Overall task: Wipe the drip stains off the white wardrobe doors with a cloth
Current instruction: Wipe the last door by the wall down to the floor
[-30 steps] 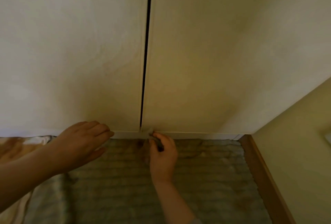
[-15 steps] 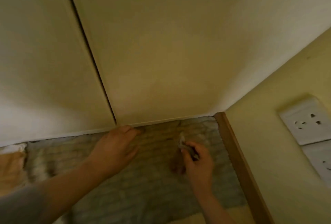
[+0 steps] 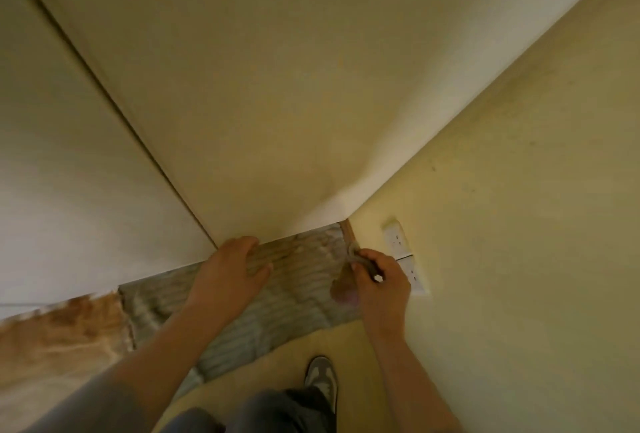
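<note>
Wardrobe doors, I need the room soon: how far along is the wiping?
Done: no drips show on the right door or left door, though the picture is blurred. In hand: the right hand pinches the cloth by the door's bottom right corner; the left hand rests on the rug. Left: probably only that corner, if anything.

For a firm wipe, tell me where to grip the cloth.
Probably pinch the cloth at its bunched middle from the near side, as the right hand does: it is a small crumpled wad, and its pale tip pokes free toward the wardrobe door.
</note>
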A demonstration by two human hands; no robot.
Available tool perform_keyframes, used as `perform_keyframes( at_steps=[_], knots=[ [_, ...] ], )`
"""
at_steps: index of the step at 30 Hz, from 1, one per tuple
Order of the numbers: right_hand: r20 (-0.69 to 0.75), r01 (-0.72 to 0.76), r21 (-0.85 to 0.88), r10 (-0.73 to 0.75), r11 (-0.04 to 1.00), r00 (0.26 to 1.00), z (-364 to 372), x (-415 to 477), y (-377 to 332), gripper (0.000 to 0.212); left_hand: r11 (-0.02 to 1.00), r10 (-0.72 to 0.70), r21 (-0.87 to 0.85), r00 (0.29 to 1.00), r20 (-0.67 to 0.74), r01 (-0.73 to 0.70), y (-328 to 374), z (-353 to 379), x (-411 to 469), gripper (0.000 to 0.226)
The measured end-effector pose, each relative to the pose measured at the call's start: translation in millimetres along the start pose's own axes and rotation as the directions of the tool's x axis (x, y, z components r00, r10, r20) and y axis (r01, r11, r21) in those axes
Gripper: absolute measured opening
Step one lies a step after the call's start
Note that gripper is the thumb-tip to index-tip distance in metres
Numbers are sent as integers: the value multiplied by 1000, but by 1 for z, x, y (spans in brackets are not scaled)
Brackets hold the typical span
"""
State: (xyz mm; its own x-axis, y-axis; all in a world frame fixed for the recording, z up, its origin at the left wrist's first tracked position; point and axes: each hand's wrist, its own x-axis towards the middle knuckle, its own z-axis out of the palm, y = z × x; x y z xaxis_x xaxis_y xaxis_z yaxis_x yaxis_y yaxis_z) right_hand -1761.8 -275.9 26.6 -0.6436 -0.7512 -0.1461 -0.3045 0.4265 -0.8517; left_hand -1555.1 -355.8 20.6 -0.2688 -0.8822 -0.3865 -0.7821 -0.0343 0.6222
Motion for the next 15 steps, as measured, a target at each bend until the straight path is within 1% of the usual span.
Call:
perform_keyframes(
  at_steps=[2, 4, 6, 8, 9, 11, 15],
  knots=[
    [-13, 5, 37, -5, 999, 1000, -26, -20, -49, 31, 1000, 13, -28, 1000, -21, -14, 33, -38, -31, 46],
    [-22, 34, 57, -33, 998, 999, -61, -39, -112, 27, 997, 41, -66, 998, -45, -44, 77, -93, -66, 45],
    [-28, 80, 55, -79, 995, 996, -91, -61, -163, 26, 990, 92, -99, 992, -86, -101, 113, -138, -98, 44],
    [-13, 115, 45, -115, 992, 993, -124, -87, -218, 26, 981, 126, -129, 980, -156, -147, 152, -190, -141, 42],
    [-13, 144, 45, -143, 989, 990, -133, -93, -232, 26, 976, 145, -134, 973, -182, -171, 165, -204, -149, 41],
    [-28, 217, 66, -215, 974, 976, -161, -112, -283, 25, 966, 196, -120, 949, -247, -231, 198, -252, -185, 42],
    [25, 300, 104, -304, 948, 952, -205, -142, -360, 21, 960, 218, -97, 920, -326, -261, 235, -315, -257, 45]
  ],
)
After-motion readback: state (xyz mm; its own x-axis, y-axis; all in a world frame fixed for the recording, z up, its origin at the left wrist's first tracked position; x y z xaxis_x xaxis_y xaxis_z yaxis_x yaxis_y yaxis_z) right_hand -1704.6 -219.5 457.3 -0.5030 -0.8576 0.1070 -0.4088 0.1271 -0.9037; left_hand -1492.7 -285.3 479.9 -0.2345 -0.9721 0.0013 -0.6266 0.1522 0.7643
